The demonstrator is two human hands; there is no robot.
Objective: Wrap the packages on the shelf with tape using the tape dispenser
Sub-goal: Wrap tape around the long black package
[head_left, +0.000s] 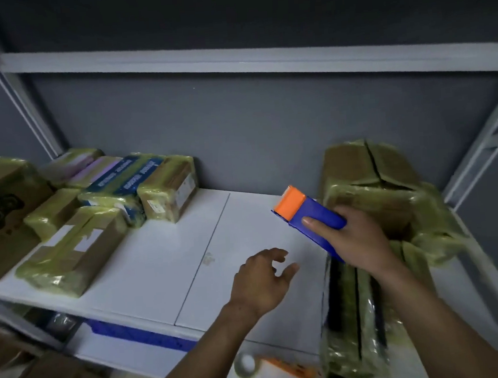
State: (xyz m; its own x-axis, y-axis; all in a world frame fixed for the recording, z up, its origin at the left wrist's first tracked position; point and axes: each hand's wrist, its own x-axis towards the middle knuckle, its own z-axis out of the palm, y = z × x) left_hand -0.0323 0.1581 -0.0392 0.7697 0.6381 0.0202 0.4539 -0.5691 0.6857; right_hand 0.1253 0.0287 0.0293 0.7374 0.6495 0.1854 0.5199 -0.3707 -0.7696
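Package (pixel 349 327) blurred beneath right forearm (pixel 430 308)

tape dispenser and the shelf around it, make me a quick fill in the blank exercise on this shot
1. The right hand grips the tape dispenser, whose body is blue and whose head is ____.
2. The left hand hovers over the white shelf and holds ____.
3. The cluster of small wrapped packages sits at the ____ end of the shelf.

Missing words: orange; nothing; left
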